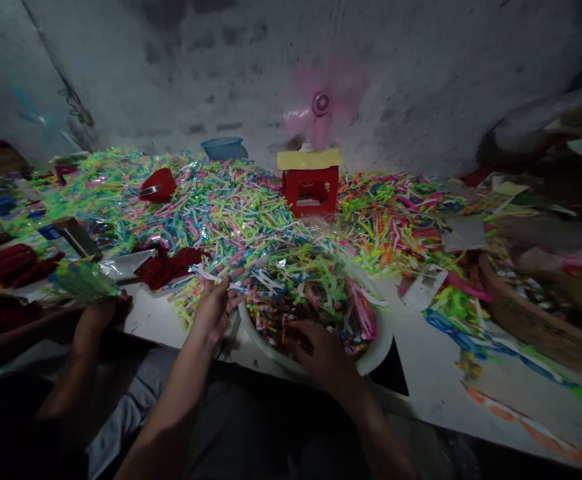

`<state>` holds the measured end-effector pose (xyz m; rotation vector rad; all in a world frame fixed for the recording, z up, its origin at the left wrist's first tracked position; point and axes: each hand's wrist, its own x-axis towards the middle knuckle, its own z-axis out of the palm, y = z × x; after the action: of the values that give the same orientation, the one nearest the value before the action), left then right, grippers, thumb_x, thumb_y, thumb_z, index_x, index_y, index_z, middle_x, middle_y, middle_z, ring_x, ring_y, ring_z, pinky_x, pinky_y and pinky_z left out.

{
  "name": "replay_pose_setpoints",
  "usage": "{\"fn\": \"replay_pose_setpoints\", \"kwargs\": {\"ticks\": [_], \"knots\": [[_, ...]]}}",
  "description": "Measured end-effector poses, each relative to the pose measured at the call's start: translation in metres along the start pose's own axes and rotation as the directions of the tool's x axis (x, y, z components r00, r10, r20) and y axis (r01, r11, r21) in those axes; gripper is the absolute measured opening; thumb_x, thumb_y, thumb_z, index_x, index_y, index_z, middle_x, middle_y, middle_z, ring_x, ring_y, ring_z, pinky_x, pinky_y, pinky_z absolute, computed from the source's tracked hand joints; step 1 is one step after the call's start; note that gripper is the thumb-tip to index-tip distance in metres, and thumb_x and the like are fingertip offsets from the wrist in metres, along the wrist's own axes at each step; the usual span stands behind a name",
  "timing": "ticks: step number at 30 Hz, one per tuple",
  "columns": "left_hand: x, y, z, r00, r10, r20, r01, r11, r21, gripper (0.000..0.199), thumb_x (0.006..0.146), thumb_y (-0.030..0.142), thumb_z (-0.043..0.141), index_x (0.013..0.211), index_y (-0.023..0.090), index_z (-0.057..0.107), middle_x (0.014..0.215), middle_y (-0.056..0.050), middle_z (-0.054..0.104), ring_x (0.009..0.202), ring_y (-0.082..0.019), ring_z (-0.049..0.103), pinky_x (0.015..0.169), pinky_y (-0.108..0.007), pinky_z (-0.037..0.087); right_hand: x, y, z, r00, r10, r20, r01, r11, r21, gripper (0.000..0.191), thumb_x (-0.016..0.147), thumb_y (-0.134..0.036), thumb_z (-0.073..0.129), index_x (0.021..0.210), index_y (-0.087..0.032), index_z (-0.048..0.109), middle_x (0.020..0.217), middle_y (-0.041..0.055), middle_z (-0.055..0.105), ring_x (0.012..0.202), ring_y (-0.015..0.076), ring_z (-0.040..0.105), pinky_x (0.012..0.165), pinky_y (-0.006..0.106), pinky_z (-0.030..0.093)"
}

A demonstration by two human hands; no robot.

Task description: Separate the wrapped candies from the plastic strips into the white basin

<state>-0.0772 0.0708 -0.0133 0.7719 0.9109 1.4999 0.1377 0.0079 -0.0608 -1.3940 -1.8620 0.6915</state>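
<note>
White, narrow, plastic-looking strip [205, 273]: in the left hand [213, 307], beside the left rim of a pale, round plastic basin [383, 337]; left grip pinched on it between thumb and fingers, other fingers spread. Right hand [318, 343] reaches over the near rim, fingers bent down among small multicoloured beads [265, 313]; whether its grip is closed on any of them, cannot tell.

Basin sits at the near edge of a white desk [421, 363]; loose green strands [315, 273] overlie its contents; behind it, a heaped pile of multicoloured strips [221, 207].

Risks, as judged: strip ends could snag in the pile or strands, as they lie close and crossed; a pull might then drag several out together; beads could be scattered if the right fingers lift while caught in a strand; the basin could tip or slide if a forearm presses its near rim, being close to the edge; the pinched strip could slip, being thin and probably slick; draught from the pink fan [322, 103] may shift light pieces, its blades appearing blurred.
</note>
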Motion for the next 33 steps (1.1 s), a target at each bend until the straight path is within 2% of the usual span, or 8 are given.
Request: {"fn": "replay_pose_setpoints", "kwargs": {"ticks": [5, 9, 13, 17, 22, 27, 30, 33], "knots": [[-0.027, -0.016, 0.016, 0.991, -0.041, 0.127, 0.041, 0.999, 0.003, 0.036, 0.07, 0.032, 0.077, 0.097, 0.02, 0.057, 0.074, 0.002, 0.067, 0.051, -0.007, 0.055, 0.05, -0.016, 0.047, -0.003, -0.001, -0.005, 1.0, 0.01, -0.008, -0.008, 0.989, 0.147, 0.041, 0.09, -0.048, 0.049, 0.12, -0.022, 0.06, 0.119, 0.0089, 0.065, 0.108, 0.0245, 0.061, 0.093, 0.041, 0.048], [-0.055, -0.051, 0.04, 0.965, -0.022, 0.262, 0.01, 0.999, 0.048, 0.03, 0.077, 0.039, 0.071, 0.096, 0.019, 0.059, 0.091, -0.005, 0.071, 0.082, -0.016, 0.066, 0.075, -0.026, 0.051, -0.005, 0.003, -0.01, 0.998, 0.015, 0.053, -0.03, 0.952, 0.305, 0.04, 0.087, -0.047, 0.055, 0.116, -0.021, 0.063, 0.112, 0.0083, 0.069, 0.104, 0.0252, 0.064, 0.09, 0.038, 0.05], [-0.065, -0.069, 0.051, 0.965, -0.042, 0.26, 0.033, 0.999, 0.042, 0.032, 0.077, 0.043, 0.069, 0.096, 0.019, 0.059, 0.097, -0.008, 0.072, 0.089, -0.022, 0.067, 0.077, -0.031, 0.05, -0.007, 0.015, -0.01, 0.999, 0.031, 0.032, -0.041, 0.91, 0.413, 0.035, 0.086, -0.044, 0.057, 0.11, -0.02, 0.064, 0.105, 0.008, 0.071, 0.096, 0.0241, 0.066, 0.082, 0.035, 0.052], [-0.066, -0.074, 0.053, 0.967, -0.027, 0.254, 0.012, 0.998, 0.064, 0.033, 0.077, 0.044, 0.069, 0.095, 0.018, 0.061, 0.097, -0.008, 0.072, 0.085, -0.022, 0.067, 0.071, -0.029, 0.049, -0.008, 0.016, -0.011, 0.998, 0.059, 0.022, -0.063, 0.933, 0.354, 0.023, 0.085, -0.037, 0.055, 0.095, -0.019, 0.064, 0.092, 0.0056, 0.071, 0.087, 0.0225, 0.066, 0.074, 0.032, 0.052], [-0.066, -0.072, 0.047, 0.97, -0.019, 0.241, 0.012, 0.999, 0.03, 0.029, 0.079, 0.04, 0.068, 0.097, 0.02, 0.059, 0.099, -0.006, 0.071, 0.082, -0.018, 0.065, 0.07, -0.027, 0.05, -0.005, 0.003, -0.014, 0.996, 0.065, 0.064, -0.082, 0.949, 0.305, 0.023, 0.086, -0.036, 0.055, 0.097, -0.02, 0.067, 0.091, 0.0044, 0.071, 0.085, 0.0221, 0.065, 0.074, 0.032, 0.05], [-0.027, -0.03, 0.023, 0.995, 0.096, 0.016, -0.096, 0.994, 0.056, 0.04, 0.075, 0.044, 0.069, 0.105, 0.021, 0.055, 0.087, -0.002, 0.071, 0.058, -0.011, 0.06, 0.052, -0.02, 0.045, 0.001, -0.002, -0.005, 1.0, -0.009, -0.011, 0.009, 1.0, 0.024, 0.032, 0.083, -0.036, 0.063, 0.112, -0.022, 0.065, 0.109, 0.0067, 0.067, 0.101, 0.025, 0.06, 0.089, 0.039, 0.046], [0.019, 0.002, -0.003, 0.979, 0.2, -0.038, -0.177, 0.928, 0.329, 0.042, 0.077, 0.04, 0.066, 0.111, 0.018, 0.054, 0.092, -0.006, 0.071, 0.057, -0.014, 0.062, 0.046, -0.02, 0.04, 0.002, -0.006, 0.001, 0.999, -0.042, 0.011, 0.043, 0.974, -0.221, 0.035, 0.088, -0.037, 0.057, 0.12, -0.024, 0.062, 0.118, 0.0092, 0.062, 0.11, 0.0286, 0.054, 0.095, 0.046, 0.042], [0.06, 0.016, -0.027, 0.956, 0.285, -0.073, -0.175, 0.751, 0.637, 0.047, 0.079, 0.03, 0.063, 0.123, 0.015, 0.052, 0.102, -0.012, 0.07, 0.079, -0.023, 0.068, 0.065, -0.029, 0.049, 0.002, -0.009, 0.002, 0.996, -0.008, 0.09, 0.036, 0.948, -0.316, 0.036, 0.091, -0.041, 0.052, 0.122, -0.026, 0.062, 0.123, 0.0099, 0.059, 0.113, 0.0303, 0.053, 0.094, 0.049, 0.043]]}}
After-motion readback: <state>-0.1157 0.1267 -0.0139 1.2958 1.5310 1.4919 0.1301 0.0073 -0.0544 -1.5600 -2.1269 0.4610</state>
